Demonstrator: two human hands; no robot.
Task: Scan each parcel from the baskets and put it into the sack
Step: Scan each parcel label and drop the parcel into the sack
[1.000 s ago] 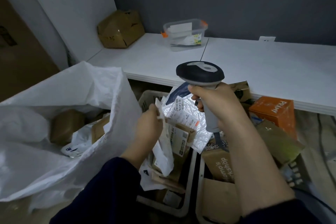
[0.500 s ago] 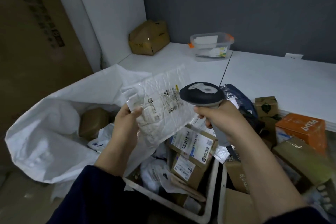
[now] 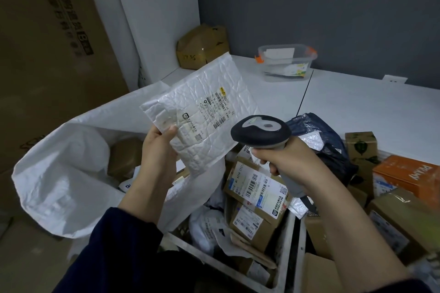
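The left hand (image 3: 159, 147), fingers pinching a white padded parcel (image 3: 202, 114) by its seven o'clock corner, holds it above the open sack (image 3: 59, 173) at nine o'clock. The right hand (image 3: 292, 164), fingers wrapped around the scanner (image 3: 260, 132), is at the parcel's four o'clock, over the basket (image 3: 289, 245).

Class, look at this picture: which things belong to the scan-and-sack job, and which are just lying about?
Job in hand: white padded mailer, held by the left hand; scanner, gripped by the right hand; white sack; basket of labelled parcels.

Lying about: clear plastic tub and crumpled brown box on the white tabletop; tall cardboard carton at left.
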